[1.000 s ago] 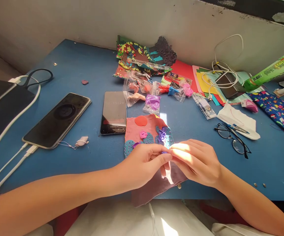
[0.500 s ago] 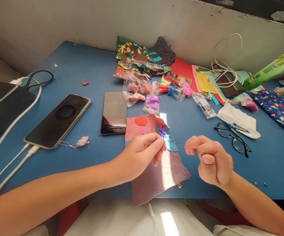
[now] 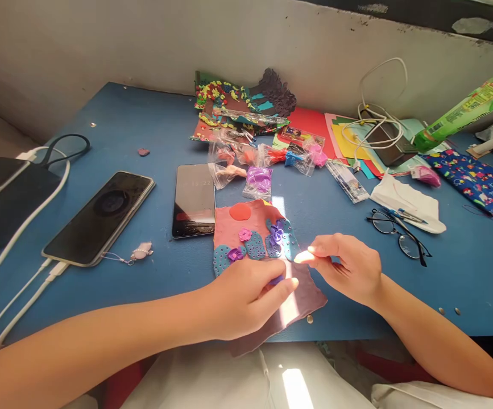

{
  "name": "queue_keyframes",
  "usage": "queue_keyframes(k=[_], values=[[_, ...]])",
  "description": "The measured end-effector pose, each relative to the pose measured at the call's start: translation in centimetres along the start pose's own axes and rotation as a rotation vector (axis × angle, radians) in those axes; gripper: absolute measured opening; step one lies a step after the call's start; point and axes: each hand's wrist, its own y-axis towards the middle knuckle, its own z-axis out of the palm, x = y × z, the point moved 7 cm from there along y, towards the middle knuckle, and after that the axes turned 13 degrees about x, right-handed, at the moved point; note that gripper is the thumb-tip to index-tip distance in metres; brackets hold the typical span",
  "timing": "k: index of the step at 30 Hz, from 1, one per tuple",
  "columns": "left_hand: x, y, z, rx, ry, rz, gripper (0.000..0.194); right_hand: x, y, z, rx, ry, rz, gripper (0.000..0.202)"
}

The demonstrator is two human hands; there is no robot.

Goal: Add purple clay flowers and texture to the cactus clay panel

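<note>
Left hand [image 3: 250, 298]: head view, loosely curled around purple clay [image 3: 277, 280].
Right hand [image 3: 355, 267]: thumb and fingertip nearly meeting; cannot tell if holding anything.
Clay picture [image 3: 255, 220]: tabletop's [image 3: 327, 216] near edge, partly under left hand.

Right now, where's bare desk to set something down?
Bare blue desk shows right of the eyeglasses, and between the small reddish scrap and the decorated sheets. Crowded: plastic packets and coloured paper at middle back; the clay panel under the left hand.
</note>
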Motion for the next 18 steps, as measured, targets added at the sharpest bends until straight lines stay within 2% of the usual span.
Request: queue_keyframes(k=[6,11,18], values=[[-0.4,-0.1,0.2,-0.131,0.184,0.173,0.03,0.4,0.1,0.4,0.058,0.083,-0.091,0.021],[-0.1,-0.1,0.1,-0.164,0.203,0.129,0.031,0.6,0.2,0.6,0.098,0.152,-0.104,0.024],[-0.4,-0.1,0.4,-0.159,0.289,0.173,0.031,0.3,0.2,1.2,0.155,0.177,-0.103,0.03]])
